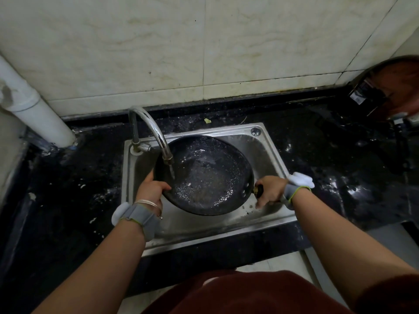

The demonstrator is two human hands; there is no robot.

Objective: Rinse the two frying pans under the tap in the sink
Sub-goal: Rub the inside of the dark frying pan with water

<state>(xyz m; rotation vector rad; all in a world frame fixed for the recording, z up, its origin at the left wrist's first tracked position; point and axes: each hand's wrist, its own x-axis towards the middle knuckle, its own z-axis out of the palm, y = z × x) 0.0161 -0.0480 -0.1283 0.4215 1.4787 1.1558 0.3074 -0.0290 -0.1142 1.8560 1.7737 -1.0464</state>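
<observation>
Red cloth (249, 293) of the person's clothing fills the near edge, and two bare forearms reach from it toward one steel sink (267, 152) set in a black, wet surface (328, 159). One frying pan (204, 175) is held over the basin, tilted, its dark inside dotted with white specks. The left hand (150, 189) grips the pan's left rim, thumb over the edge and fingers (148, 177) clenched behind it. The right hand (271, 191) is closed around the pan's handle (259, 190) at the right. Each wrist wears one grey band; the left also carries thin bangles (152, 203). One curved tap (152, 130) rises from the sink's far left corner, and a thin stream of water (172, 172) falls from its spout onto the pan's left side. One white pipe (36, 103) stands at the far left against the tiled wall (204, 41). A second pan, reddish, (394, 87) seems to lean at the far right, blurred.
</observation>
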